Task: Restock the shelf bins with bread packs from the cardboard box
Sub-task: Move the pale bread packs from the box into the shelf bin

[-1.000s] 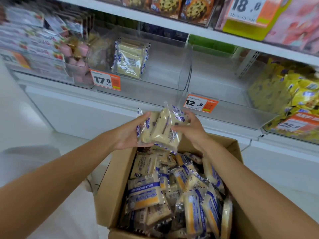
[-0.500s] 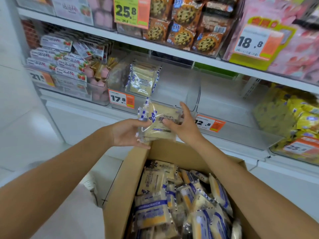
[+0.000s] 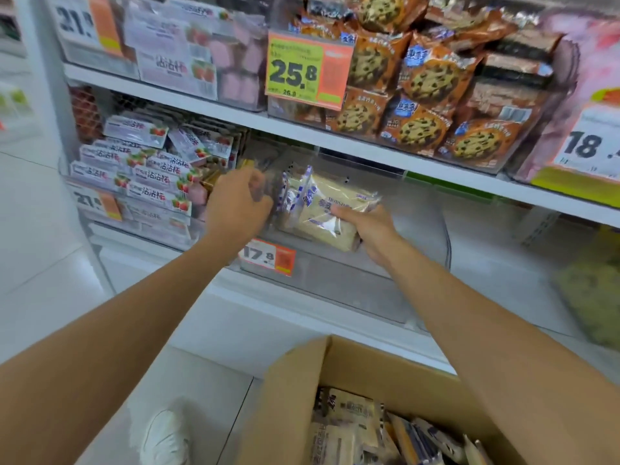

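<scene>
We are gripping a bread pack [image 3: 327, 209] with our right hand [image 3: 367, 226], inside the clear bin [image 3: 419, 236]. Our left hand [image 3: 238, 206] is curling at the bin's left side, too blurred to tell its hold. More packs [image 3: 352, 427] are lying in the box [image 3: 295, 397] below.

Glossy clear plastic bread pack [image 3: 323, 213], clear smooth plastic bin [image 3: 416, 209], matt brown cardboard box [image 3: 362, 367]

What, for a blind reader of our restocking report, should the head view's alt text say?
A person's right hand holds a bread pack inside a clear shelf bin tagged 17.8, while the left hand reaches in beside it, its grip blurred. Below, an open cardboard box holds more packs.
</scene>
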